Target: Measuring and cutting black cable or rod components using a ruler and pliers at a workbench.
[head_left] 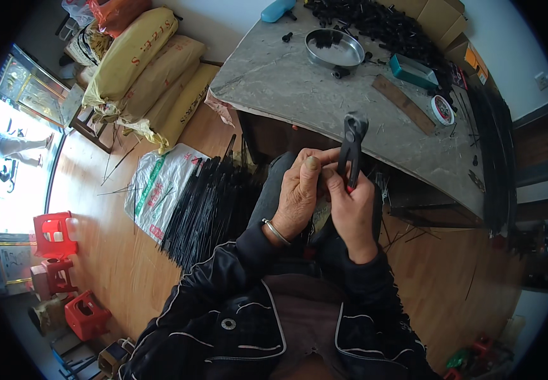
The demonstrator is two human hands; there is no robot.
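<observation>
Over my lap, at the near edge of the grey table [267, 76], my two hands are close together. My right hand [354, 206] is wrapped around a pair of black pincers [352, 144] with a bit of red showing at the grip; their rounded jaws point up toward the tabletop. Beside it on the left, my left hand [298, 193] is closed, thumb raised and fingers curled toward the pincers. What its fingers hold, if anything, is hidden. A metal bracelet [276, 233] circles my left wrist.
A metal bowl [315, 58] with black pieces, a flat brown strip [404, 104], a teal tray [413, 75] and a small round dish [442, 110] are on the table. Behind lies a heap of black parts [388, 25]. Long black rods [201, 212] lie bundled on the floor, left, near stacked sacks [138, 60].
</observation>
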